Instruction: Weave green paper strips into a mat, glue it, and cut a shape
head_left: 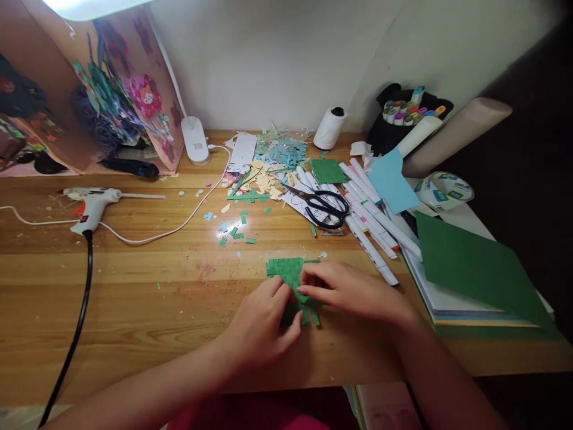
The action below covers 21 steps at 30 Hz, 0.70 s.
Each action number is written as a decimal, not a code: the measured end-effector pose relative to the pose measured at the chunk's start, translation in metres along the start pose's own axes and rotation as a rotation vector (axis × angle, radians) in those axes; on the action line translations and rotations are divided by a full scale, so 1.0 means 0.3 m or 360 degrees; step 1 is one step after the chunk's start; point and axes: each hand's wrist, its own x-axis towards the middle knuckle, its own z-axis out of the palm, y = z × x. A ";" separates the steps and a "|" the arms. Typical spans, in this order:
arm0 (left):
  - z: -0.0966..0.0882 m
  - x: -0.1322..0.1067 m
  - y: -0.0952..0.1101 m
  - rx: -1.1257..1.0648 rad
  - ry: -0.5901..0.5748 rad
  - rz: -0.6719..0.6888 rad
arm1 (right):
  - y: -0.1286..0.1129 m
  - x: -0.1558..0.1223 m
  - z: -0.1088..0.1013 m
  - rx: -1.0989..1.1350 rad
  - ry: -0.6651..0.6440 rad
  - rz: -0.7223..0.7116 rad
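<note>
A small mat of woven green paper strips (285, 266) lies on the table in front of me, with loose strip ends at its lower right. Over its lower left part rests my left hand (264, 319); the fingers are curled onto the mat and the thumb sits near the loose ends. My right hand (347, 289) reaches in from the right, thumb and forefinger pinched at a green strip on the mat's right side. The hands hide much of the weave.
Black-handled scissors (329, 206) lie across white markers (371, 224). Behind are paper scraps (282, 152), a thread cone (330, 128) and another woven green square (328, 171). A white glue gun (94, 206) with its cord is left; green paper sheets (478, 269) and tape (447, 188) are right.
</note>
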 end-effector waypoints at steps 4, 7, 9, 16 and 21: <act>0.013 0.024 0.024 0.0212 -0.0025 -0.0145 | -0.016 0.002 -0.007 0.0095 0.0043 -0.0064; 0.017 0.044 0.035 0.0306 -0.0064 -0.0182 | -0.021 -0.001 -0.009 0.0213 0.0042 -0.0093; 0.016 0.048 0.032 0.0325 -0.0078 -0.0170 | -0.015 -0.004 -0.006 0.0272 0.0024 -0.0101; 0.016 0.033 0.002 0.0214 -0.0021 -0.0098 | 0.005 -0.002 0.023 0.0074 -0.0061 -0.0115; 0.018 0.034 0.001 0.0203 -0.0013 -0.0092 | -0.009 0.007 0.034 0.0023 -0.0011 -0.0116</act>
